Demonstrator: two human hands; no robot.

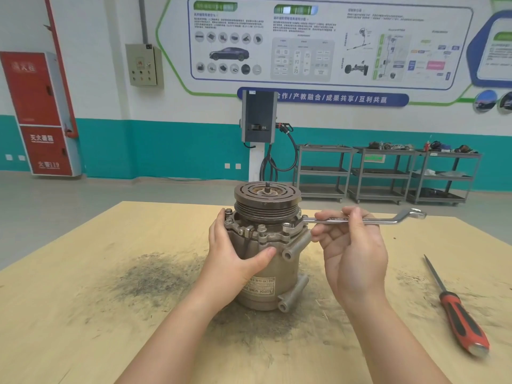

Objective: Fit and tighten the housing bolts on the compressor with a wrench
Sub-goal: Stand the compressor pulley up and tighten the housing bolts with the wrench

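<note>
A tan metal compressor (279,270) stands upright on the wooden table (83,300), its grooved pulley (267,194) on top. Several housing bolts (261,228) stick up around the upper flange. My left hand (235,259) grips the compressor body from the left, thumb across the front. My right hand (352,245) holds the shaft of a silver ring wrench (388,220), which lies level. The wrench's left ring (288,226) sits over a bolt at the flange's right front; its other end points right.
A red-and-black handled file or screwdriver (457,309) lies on the table at the right. Dark metal dust (155,275) stains the wood around the compressor. Beyond the table stand a charging post (259,117) and several metal shelf carts (385,173).
</note>
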